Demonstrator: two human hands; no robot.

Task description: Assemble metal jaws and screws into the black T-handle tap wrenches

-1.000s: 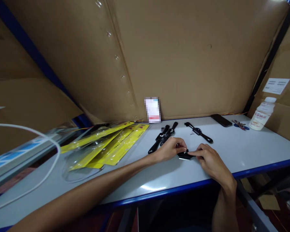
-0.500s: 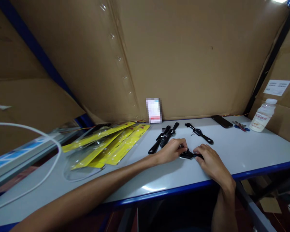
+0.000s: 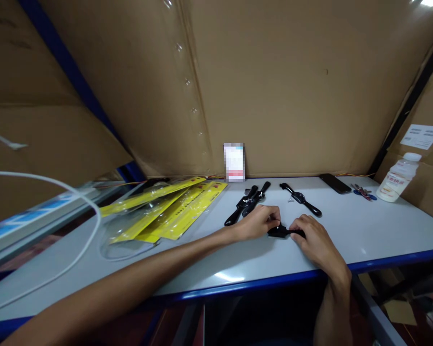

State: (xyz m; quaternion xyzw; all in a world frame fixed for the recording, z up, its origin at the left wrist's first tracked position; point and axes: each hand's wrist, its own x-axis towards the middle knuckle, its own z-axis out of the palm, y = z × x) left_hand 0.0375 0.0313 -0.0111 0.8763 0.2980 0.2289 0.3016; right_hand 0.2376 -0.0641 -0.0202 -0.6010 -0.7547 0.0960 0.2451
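A black spokeshave (image 3: pixel 278 231) is held low over the white tabletop, near its front edge. My right hand (image 3: pixel 312 235) has its fingers wrapped round one handle. At the middle of the tool, my left hand (image 3: pixel 261 222) pinches a small shiny part, probably a screw, mostly covered by the fingertips. Two more black spokeshaves lie side by side behind my left hand, the left spokeshave (image 3: pixel 234 216) and its neighbour (image 3: pixel 261 193). Farther back, a separate spokeshave (image 3: pixel 299 197) rests with a small silvery piece (image 3: pixel 291 198) beside it.
Yellow cards with clear plastic packaging (image 3: pixel 180 216) are spread on the left, near a white cable (image 3: pixel 94 235). A blurred-out upright panel (image 3: pixel 234 163) leans on the cardboard wall. A black phone (image 3: pixel 335 183), keys (image 3: pixel 362 192) and a bottle (image 3: pixel 397 180) stand or lie at right.
The view has shifted slightly, so the background appears a little farther right. Both hands keep their grip on the spokeshave, with barely any movement.
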